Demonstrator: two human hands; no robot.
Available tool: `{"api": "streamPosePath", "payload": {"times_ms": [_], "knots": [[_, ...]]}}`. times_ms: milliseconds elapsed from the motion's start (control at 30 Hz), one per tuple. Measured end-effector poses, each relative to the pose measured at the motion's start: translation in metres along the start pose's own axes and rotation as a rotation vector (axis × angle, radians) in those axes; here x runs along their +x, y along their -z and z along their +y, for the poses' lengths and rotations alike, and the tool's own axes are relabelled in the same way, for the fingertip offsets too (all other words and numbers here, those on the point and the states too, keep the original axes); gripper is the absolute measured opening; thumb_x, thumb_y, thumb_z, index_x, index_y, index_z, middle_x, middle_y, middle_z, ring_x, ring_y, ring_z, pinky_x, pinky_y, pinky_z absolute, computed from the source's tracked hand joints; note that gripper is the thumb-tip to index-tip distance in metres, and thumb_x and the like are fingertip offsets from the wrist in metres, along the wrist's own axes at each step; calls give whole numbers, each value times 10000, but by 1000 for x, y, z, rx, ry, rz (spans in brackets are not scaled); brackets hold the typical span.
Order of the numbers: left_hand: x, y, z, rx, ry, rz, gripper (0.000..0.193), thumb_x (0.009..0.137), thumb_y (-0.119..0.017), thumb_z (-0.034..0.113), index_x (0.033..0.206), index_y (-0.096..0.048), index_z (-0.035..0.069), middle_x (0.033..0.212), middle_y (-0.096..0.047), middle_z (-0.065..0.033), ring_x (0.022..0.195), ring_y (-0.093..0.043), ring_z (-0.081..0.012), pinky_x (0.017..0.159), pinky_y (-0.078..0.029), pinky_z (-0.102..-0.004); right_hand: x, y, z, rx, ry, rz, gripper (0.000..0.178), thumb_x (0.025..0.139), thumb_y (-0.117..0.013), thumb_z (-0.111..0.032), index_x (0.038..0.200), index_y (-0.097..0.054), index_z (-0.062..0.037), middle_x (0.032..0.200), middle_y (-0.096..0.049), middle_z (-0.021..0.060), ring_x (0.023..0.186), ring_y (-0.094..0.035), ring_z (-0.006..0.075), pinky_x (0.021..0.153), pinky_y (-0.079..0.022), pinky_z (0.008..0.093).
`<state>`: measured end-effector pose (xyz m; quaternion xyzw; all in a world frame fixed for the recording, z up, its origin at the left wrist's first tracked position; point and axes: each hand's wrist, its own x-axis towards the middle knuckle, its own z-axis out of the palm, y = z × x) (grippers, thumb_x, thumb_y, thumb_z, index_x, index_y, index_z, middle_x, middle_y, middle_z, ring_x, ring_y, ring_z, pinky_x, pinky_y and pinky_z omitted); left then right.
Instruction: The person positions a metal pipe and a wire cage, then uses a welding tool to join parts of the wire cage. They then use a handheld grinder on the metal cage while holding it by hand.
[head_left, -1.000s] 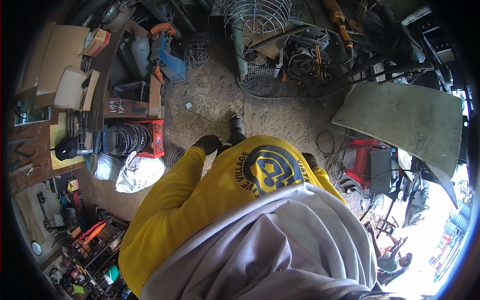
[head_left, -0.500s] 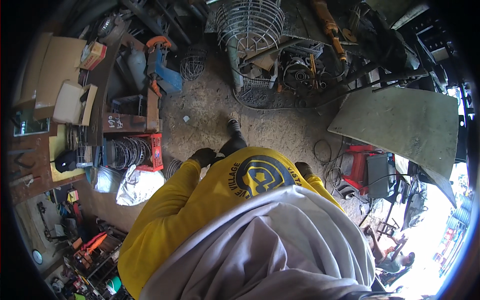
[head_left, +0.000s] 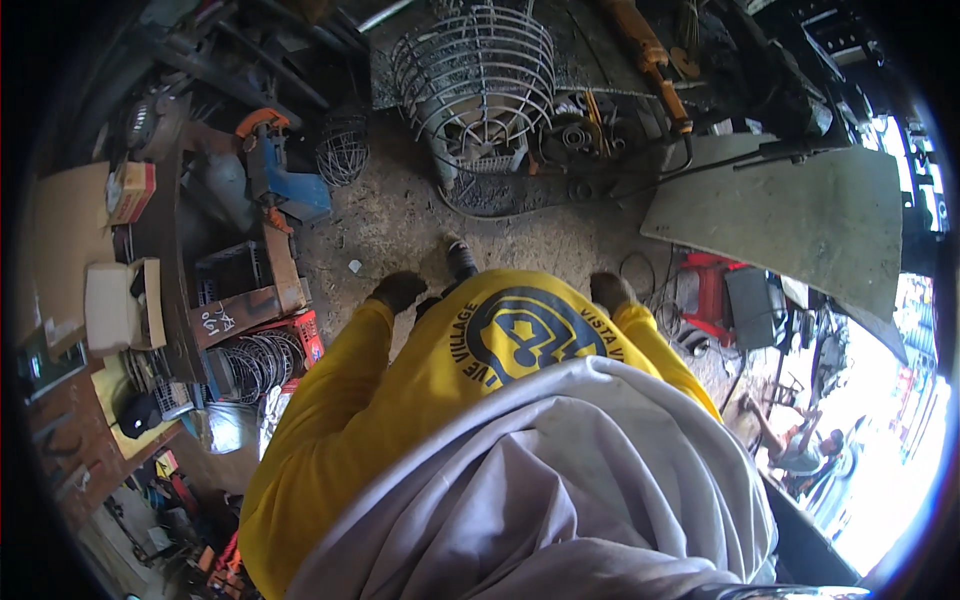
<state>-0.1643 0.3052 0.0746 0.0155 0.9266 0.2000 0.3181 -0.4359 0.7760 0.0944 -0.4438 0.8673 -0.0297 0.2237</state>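
Note:
My left hand (head_left: 399, 290) hangs over the floor at my left side, out past a yellow sleeve. My right hand (head_left: 609, 291) hangs at the other side, close to my shirt (head_left: 530, 340). Both look dark, and their fingers are too dim and blurred to tell whether they are open or closed. I see nothing held in either hand. Below them, one foot (head_left: 460, 258) in a dark striped shoe or sock shows on the brown floor (head_left: 400, 225). Ahead stands a large round wire cage (head_left: 478, 75), apart from both hands.
At left are a blue and orange machine (head_left: 285, 180), a brown metal bench (head_left: 250, 308) and coiled wire rings (head_left: 262, 360). A cable (head_left: 500, 217) crosses the floor ahead. A large grey sheet (head_left: 790, 215), a red stand (head_left: 708, 290) and a seated person (head_left: 805, 445) are at right.
The wire cage and machine have shifted left in view as I moved and turned. My left hand has swung outward and forward; my right hand shows farther out from my shirt.

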Motion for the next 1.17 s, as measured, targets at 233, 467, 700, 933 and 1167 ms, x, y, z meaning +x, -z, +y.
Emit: {"api": "streamPosePath", "payload": {"times_ms": [233,467,700,933,1167], "knots": [[24,28,-29,-247,-69,97,250,976,-530,238,1095,-699,98,1087,-702,-76,999,-676,-225,804,-559,-385,47,88,-61,1098,-597,143,427,962,-572,-377,1211,-671,-45,967,-718,106,778,-668,177,741,-531,346],[0,80,13,-188,317,-436,408,955,-493,410,1122,-693,96,1112,-697,-162,1037,-655,-360,926,-502,-458,64,94,-64,911,-554,33,398,935,-612,-360,1208,-686,-80,1084,-729,117,940,-694,228,861,-522,351],[-18,81,88,-226,251,-338,431,948,-497,434,1124,-690,91,1102,-699,-171,1030,-658,-367,924,-504,-460,52,95,-41,886,-578,-102,452,943,-545,-420,1212,-686,-86,1170,-705,144,1090,-657,288,965,-482,380],[-23,103,148,-275,272,-259,455,941,-502,458,1126,-686,85,1093,-700,-179,1022,-661,-375,921,-506,-461,28,83,3,812,-514,-196,438,956,-510,-402,1185,-697,-78,1194,-691,162,1121,-640,318,969,-473,399],[-27,139,204,-293,288,-184,476,935,-506,479,1128,-683,80,1085,-701,-187,1015,-664,-382,919,-507,-463,8,82,30,959,-513,-122,425,959,-557,-342,1314,-627,-119,1200,-691,177,1131,-652,266,996,-476,356]]}}
